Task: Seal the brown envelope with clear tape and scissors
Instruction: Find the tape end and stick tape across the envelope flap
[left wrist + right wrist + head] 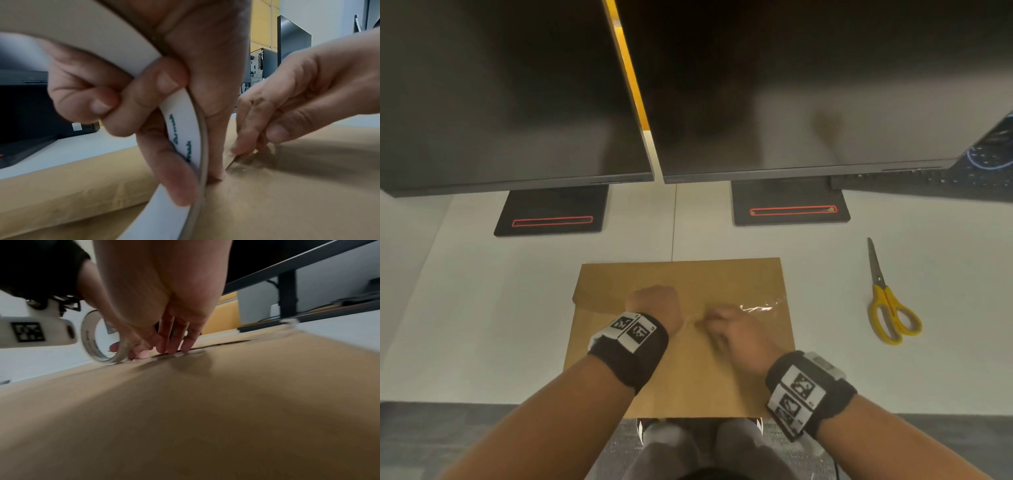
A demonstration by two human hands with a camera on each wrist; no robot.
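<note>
1. A flat brown paper envelope (681,342) lies on the white desk (482,308), at the lower centre of the head view.
2. The left hand (654,305) curls its fingers round a white-cored roll of clear tape (183,129), standing it on the flap.
3. The right hand (736,332) presses straight, close-set fingertips (172,348) onto the shiny clear tape strip (756,308).
4. Yellow-handled metal scissors (887,301) lie at the right of the head view, well apart.
</note>
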